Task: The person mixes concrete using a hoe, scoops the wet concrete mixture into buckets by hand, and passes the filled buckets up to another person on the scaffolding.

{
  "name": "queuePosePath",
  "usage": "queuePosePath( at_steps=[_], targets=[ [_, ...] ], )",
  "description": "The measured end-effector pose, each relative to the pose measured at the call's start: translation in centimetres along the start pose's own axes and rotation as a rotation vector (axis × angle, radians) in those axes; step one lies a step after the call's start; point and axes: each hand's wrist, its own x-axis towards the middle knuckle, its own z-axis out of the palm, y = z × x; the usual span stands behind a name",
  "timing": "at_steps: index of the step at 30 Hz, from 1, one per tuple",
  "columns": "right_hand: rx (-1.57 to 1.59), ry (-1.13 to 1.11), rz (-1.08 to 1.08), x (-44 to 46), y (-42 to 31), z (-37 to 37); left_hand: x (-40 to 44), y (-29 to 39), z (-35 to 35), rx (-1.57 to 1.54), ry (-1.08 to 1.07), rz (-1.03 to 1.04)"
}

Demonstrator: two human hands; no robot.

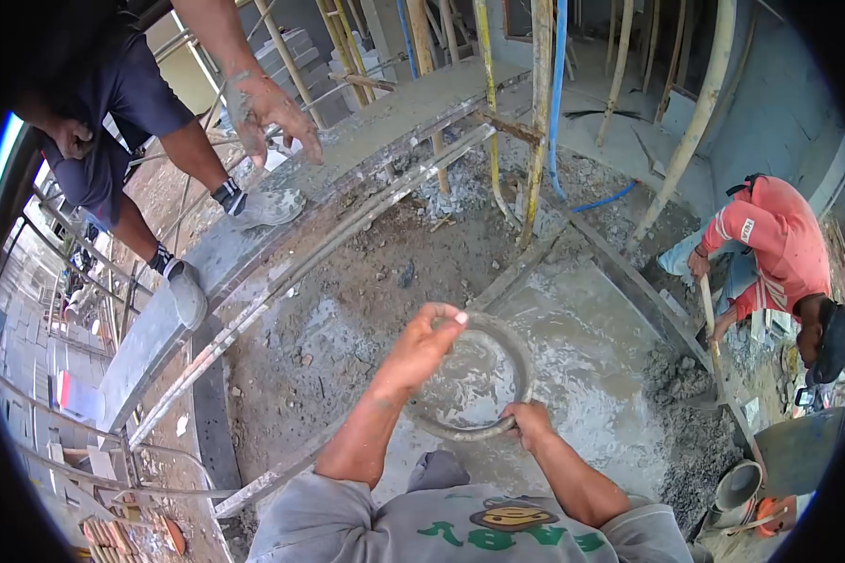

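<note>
A round grey bucket (524,361), coated with cement, is in front of my body and seen from above. Its rim shows as a ring with wet grey inside; I cannot tell whether that is its contents or the floor beyond. My right hand (531,424) is closed around the near right part of the rim. At the far left of the rim is my left hand (429,342), fingers bent and apart, fingertips close to or touching the rim. I cannot see it wrapped around anything.
A person's open, cement-smeared hand (270,117) reaches down from a raised concrete ledge (347,127). At right, a bending person (770,244) holds a long handle (712,319) by a gravelly mix heap (695,441). Another bucket (739,485), poles (535,122) and a diagonal rail (347,235) stand around.
</note>
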Motion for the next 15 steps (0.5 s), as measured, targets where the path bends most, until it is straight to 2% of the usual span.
queuePosePath(
  at_steps=[3, 5, 7, 10, 12, 13, 14, 15],
  targets=[
    [-0.134, -0.113, -0.195, -7.0, -9.9, 5.3, -2.0, 9.1, -6.2, -0.201, 0.065, 0.141],
    [-0.182, -0.244, -0.295, -9.7, -14.8, 8.9, -3.5, 14.0, -9.4, -0.197, 0.106, 0.232],
    [-0.193, -0.293, -0.347, -11.6, -18.4, 12.6, -3.6, 17.4, -13.2, -0.169, 0.139, 0.226],
    [-0.212, -0.324, -0.422, -11.8, -21.9, 18.2, -4.0, 21.9, -17.5, -0.031, 0.206, 0.249],
    [-0.263, -0.354, -0.531, -12.5, -23.2, 20.7, -2.6, 23.0, -21.5, -0.094, 0.32, 0.278],
    [-0.34, -0.4, -0.55, -14.3, -24.1, 20.3, -2.0, 23.6, -24.2, -0.126, 0.296, 0.283],
    [-0.395, -0.444, -0.615, -14.6, -24.5, 20.0, -0.6, 23.8, -27.6, -0.073, 0.299, 0.331],
    [-0.375, -0.529, -0.687, -13.7, -24.3, 20.0, 0.0, 24.8, -29.6, 0.108, 0.339, 0.321]
  ],
)
